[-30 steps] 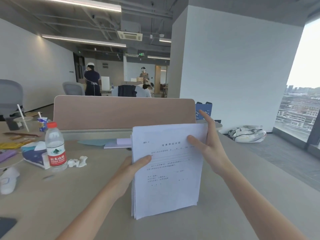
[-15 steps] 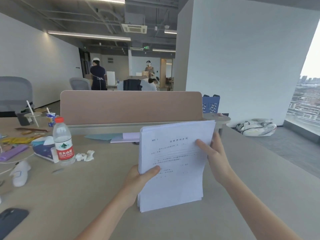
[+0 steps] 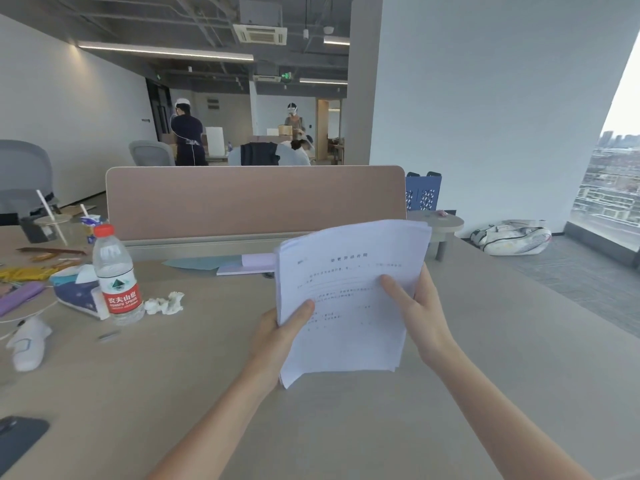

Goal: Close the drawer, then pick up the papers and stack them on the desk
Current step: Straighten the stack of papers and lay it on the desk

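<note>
A thick stack of white printed papers (image 3: pixel 349 327) is held tilted above the beige desk (image 3: pixel 173 386), its top leaning away from me. My left hand (image 3: pixel 277 330) grips the stack's left edge, thumb on the front sheet. My right hand (image 3: pixel 419 313) holds the right edge, thumb across the text. The stack's lower edge hangs just above the desk surface; whether it touches I cannot tell. No drawer is in view.
A water bottle (image 3: pixel 116 275), a tissue pack (image 3: pixel 74 289), crumpled tissue (image 3: pixel 164 303), a white device (image 3: pixel 29 341) and a dark phone (image 3: pixel 17 441) lie to the left. A pink divider panel (image 3: pixel 256 202) backs the desk, with a lilac notebook (image 3: pixel 246 265) before it. A bag (image 3: pixel 512 237) lies on the floor at right.
The stack stood upright on its lower edge on the desk; now it is lifted and tipped back. My right hand slid down from the top corner to the right edge.
</note>
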Demonstrator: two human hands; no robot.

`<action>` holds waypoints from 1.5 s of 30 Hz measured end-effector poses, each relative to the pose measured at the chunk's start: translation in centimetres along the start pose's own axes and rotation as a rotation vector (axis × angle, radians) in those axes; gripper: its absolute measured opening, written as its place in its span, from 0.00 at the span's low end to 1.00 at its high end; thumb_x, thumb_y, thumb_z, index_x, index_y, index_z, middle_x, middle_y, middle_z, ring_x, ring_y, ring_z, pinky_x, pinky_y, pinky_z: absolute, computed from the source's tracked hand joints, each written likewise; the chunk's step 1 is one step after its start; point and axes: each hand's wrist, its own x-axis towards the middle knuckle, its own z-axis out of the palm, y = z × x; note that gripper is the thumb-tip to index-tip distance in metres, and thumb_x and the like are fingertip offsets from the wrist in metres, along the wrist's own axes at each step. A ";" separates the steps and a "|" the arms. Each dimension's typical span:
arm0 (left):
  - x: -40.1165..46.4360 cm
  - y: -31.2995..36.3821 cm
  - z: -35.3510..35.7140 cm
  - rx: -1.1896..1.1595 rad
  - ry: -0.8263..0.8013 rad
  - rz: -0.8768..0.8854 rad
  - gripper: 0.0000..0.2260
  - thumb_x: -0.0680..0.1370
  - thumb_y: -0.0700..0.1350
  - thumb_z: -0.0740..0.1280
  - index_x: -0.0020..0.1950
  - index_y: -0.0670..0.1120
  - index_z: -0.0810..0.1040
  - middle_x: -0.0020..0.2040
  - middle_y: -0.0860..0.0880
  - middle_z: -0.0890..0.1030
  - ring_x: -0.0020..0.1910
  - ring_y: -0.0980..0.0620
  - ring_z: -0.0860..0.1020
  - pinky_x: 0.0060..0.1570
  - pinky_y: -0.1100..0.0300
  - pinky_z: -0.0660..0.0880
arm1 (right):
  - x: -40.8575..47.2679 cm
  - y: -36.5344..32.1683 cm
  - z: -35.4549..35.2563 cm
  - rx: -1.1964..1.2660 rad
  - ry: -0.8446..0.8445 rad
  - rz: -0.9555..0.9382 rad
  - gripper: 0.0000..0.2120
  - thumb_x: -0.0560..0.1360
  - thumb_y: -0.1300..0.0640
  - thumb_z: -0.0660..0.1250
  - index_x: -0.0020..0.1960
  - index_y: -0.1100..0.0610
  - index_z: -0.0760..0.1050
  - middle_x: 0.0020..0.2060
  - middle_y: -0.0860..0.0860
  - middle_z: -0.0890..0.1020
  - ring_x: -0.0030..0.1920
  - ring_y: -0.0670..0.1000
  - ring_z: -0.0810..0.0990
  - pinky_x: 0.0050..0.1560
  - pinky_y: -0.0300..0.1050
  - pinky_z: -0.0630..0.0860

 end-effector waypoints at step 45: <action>2.7 -5.3 0.9 0.092 0.058 -0.073 0.04 0.78 0.48 0.69 0.50 0.56 0.82 0.49 0.57 0.86 0.51 0.57 0.83 0.50 0.57 0.78 | -3.5 8.9 0.3 -0.104 -0.032 0.215 0.17 0.83 0.60 0.58 0.66 0.41 0.68 0.55 0.27 0.79 0.58 0.31 0.77 0.63 0.40 0.73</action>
